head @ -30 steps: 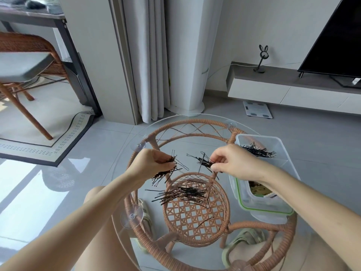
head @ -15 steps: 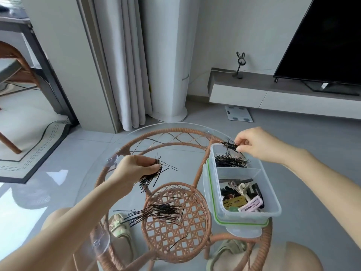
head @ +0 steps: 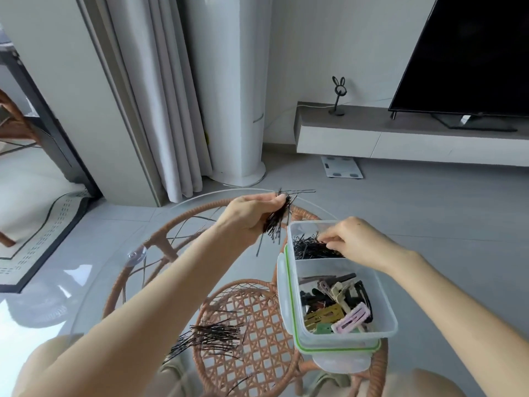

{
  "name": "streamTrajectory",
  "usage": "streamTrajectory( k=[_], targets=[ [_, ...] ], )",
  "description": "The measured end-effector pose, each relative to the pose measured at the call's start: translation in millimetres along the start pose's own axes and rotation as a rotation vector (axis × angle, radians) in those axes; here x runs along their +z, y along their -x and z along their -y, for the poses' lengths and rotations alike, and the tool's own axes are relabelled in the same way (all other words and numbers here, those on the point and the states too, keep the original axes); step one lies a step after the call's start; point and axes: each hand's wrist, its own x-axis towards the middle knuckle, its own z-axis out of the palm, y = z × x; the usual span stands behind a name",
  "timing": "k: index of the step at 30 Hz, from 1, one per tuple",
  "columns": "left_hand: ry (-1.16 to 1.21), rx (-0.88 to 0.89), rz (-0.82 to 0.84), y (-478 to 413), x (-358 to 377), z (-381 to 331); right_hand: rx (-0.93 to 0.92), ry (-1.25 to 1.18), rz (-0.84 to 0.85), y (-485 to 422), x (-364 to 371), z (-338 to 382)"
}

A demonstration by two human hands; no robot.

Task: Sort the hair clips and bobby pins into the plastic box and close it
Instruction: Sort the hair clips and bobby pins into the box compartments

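A clear plastic box with two compartments stands on the round glass table, on top of its green-rimmed lid. Its far compartment holds black bobby pins; the near one holds coloured hair clips. My left hand grips a bundle of bobby pins just left of the box's far end. My right hand reaches into the far compartment, fingertips curled on the pins there. A loose pile of bobby pins lies on the glass in front.
The glass top sits on a rattan frame. Beyond it are grey floor tiles, a white curtain, a white column unit, a low TV bench with a black screen, and a floor scale. My knees show at the bottom edge.
My left hand has carried its bundle of pins up and right, beside the box. My right hand has lowered from the box's far rim into the pin compartment. The view has shifted right.
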Motion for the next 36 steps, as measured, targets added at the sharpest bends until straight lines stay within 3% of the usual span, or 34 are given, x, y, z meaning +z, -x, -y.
streamTrajectory(
  k=[6, 10, 14, 18, 25, 28, 31, 36],
  targets=[
    [0.100, 0.104, 0.126, -26, 61, 30, 0.037, -0.111, -0.121, 14, 2, -16],
    [0.043, 0.121, 0.095, -32, 61, 61, 0.045, -0.139, -0.177, 24, 3, -24],
    [-0.513, 0.270, 0.052, -30, 56, 69, 0.004, -0.157, -0.213, 34, 2, -28],
    [-1.121, 0.445, 0.133, -30, 57, 58, -0.007, -0.153, -0.226, 39, 1, -31],
    [-1.626, 0.346, 0.367, -31, 63, 52, -0.003, -0.111, -0.221, 41, 1, -29],
    [-1.684, 0.287, 0.489, -27, 69, 45, 0.011, -0.112, -0.213, 43, 1, -26],
    [-1.581, 0.164, 0.563, -24, 68, 32, 0.014, -0.123, -0.224, 47, -2, -23],
    [-1.369, 0.128, 0.452, -8, 55, 4, -0.004, -0.122, -0.320, 60, -11, -4]
  ],
)
